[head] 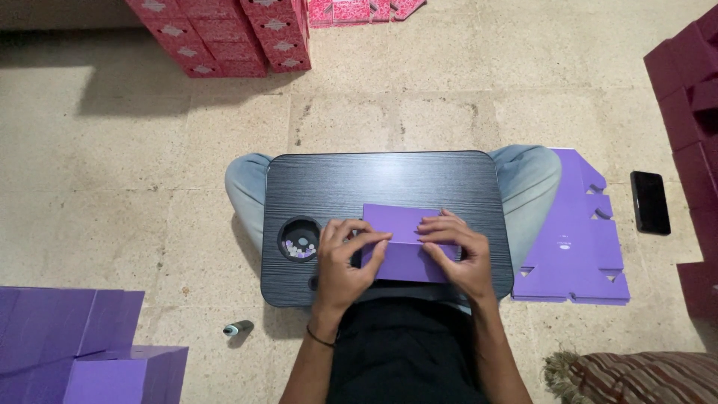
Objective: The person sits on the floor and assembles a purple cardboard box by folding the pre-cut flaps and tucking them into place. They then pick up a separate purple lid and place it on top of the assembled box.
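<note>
From the head camera, a person sits cross-legged on a stone-tile floor with a dark lap table point(329, 179) across the knees. On the near half of that table lies a purple cardboard box blank point(407, 262), partly folded, and both hands are on it. The left hand point(345, 262) grips its left end, fingers curled over the top edge and thumb tucked against the fold. The right hand point(458, 251) presses on the right part, fingers spread flat along the crease and pointing toward the left hand, so the fingertips of the two nearly meet. Just left of the left hand, a round recess point(301, 239) in the table holds small pale pieces. To the right of the table a stack of flat purple blanks point(580, 239) rests on the floor, with a black phone point(649, 202) beyond it. Folded purple boxes point(82, 344) sit at lower left, a small grey tube point(238, 328) lies near them, and pink patterned boxes point(224, 34) are stacked at the top.
</note>
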